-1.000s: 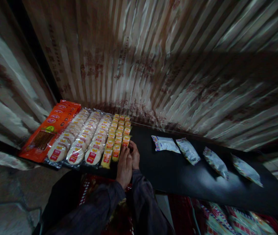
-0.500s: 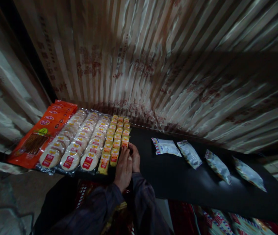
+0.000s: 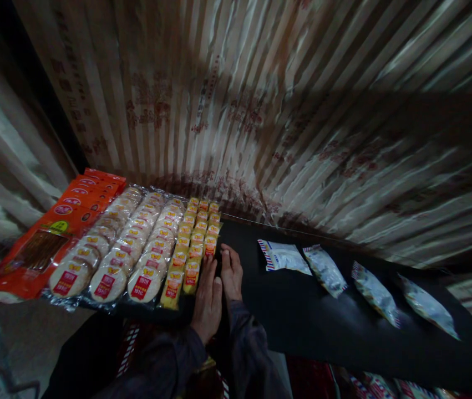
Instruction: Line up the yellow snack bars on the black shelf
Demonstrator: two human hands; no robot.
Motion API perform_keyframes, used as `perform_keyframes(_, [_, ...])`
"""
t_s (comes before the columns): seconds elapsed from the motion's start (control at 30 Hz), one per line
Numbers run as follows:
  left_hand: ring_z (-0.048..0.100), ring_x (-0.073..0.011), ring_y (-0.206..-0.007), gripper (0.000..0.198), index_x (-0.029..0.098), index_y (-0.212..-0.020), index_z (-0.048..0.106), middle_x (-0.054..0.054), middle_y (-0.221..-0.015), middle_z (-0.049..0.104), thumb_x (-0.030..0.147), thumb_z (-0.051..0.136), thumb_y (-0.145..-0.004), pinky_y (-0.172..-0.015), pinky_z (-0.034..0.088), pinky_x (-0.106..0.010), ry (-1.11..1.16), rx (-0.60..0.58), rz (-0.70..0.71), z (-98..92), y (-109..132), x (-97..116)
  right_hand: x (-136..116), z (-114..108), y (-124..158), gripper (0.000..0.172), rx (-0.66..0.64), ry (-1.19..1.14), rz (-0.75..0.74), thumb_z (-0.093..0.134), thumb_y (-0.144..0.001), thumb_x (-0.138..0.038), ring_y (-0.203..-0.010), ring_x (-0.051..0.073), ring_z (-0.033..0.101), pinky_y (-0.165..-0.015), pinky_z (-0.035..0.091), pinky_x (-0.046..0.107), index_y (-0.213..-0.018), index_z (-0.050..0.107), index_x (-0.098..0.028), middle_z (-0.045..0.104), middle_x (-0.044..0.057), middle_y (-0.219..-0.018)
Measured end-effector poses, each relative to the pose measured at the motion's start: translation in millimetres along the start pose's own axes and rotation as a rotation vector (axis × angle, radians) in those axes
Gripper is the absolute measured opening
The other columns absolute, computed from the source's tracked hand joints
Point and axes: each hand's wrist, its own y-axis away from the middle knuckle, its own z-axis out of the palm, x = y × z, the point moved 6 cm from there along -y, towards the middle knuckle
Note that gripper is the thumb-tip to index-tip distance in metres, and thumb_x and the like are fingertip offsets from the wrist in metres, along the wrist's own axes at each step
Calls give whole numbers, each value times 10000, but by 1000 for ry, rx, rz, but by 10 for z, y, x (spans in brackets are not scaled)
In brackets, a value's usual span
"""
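My left hand (image 3: 207,302) lies with its fingers stretched forward, their tips at the front packet of the right-hand column of small yellow snack packets (image 3: 211,246). Close beside it on the right, my right hand (image 3: 231,274) rests on the black tabletop (image 3: 285,310), fingers extended and slightly bent, with nothing visible in them. The yellow packets overlap in three columns. To their left run three columns of round rice crackers (image 3: 144,282) in clear wrappers with red labels. Overlapping orange bags (image 3: 59,221) with a clear window showing brown sticks lie at the far left.
Several white snack packets with striped ends, one of them a flat packet (image 3: 285,257), lie spaced out on the right half of the table. Pleated, printed sheeting (image 3: 236,111) hangs behind. Below the table's front edge are more striped packets (image 3: 375,382) and a red container (image 3: 310,377).
My hands have drawn slightly apart, and the right fingers have straightened away from the front yellow packet. The view has shifted a little; the rows look unchanged.
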Motion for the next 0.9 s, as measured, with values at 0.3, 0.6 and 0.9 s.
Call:
perform_keyframes(0.3, [258,-192,-1463,579,156,-1445,435,-104,-1552,343,451,277,-973,-1229,182,-412,85,30,-36,-48,-4,-2,-132,331,-303,620,-108,-153,41,416,-867,-643,-1322,226,473,-1122,359,389,-1307,568,-233,581,56,-1373])
perform_keyframes(0.6, [259,-204,-1462,576,137,-1417,470,-120,-1546,351,453,290,-970,-1231,177,-422,97,40,-53,-45,15,-20,-152,379,-369,644,-141,-136,49,404,-869,-651,-1293,225,502,-1103,378,382,-1342,529,-232,579,63,-1375])
perform_keyframes(0.9, [260,-193,-1461,535,160,-1433,452,-86,-1559,332,396,308,-976,-1228,202,-413,106,47,-73,-46,31,-60,-21,489,-708,730,-103,-267,48,333,-870,-697,-1392,204,395,-1164,298,387,-1427,443,-238,441,38,-1502])
